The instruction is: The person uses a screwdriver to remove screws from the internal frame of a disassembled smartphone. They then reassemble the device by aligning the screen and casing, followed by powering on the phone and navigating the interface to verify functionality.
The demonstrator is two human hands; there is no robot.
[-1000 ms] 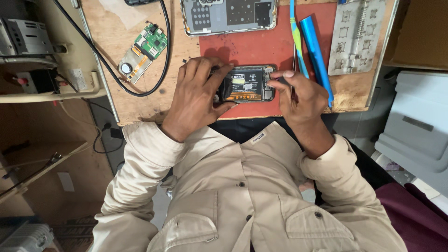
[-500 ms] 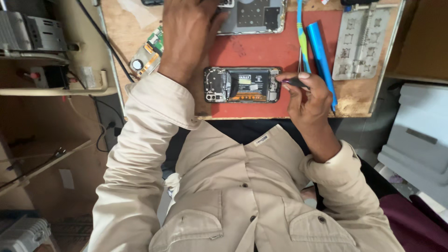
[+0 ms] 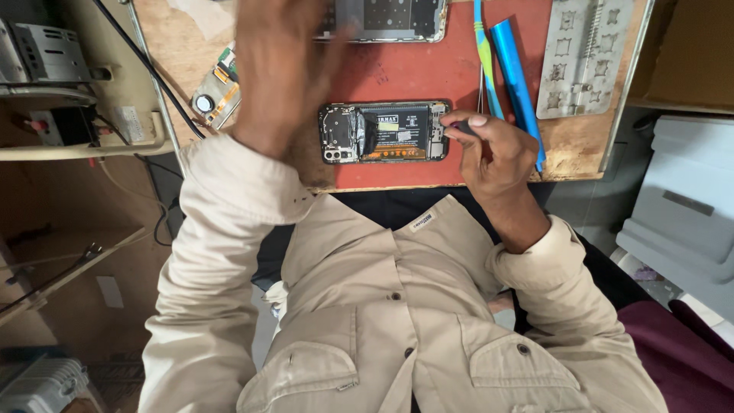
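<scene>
Lying face down on the red mat, an opened phone shows its dark battery and circuit boards, set lengthwise near the front edge of the wooden bench. The right hand is curled at the phone's right end, fingers pinched around a small dark tool whose tip meets that end of the phone. The left hand is raised above the mat, up and to the left of the phone and clear of it; it is blurred, so I cannot tell whether it is open or closed or holds anything. Just beyond the right hand lie a blue cylinder and a thin blue and green tool, side by side. A second phone frame rests at the far edge of the mat, a grey metal stencil plate lies to the right, and a small circuit board sits at the left beside a black cable.
</scene>
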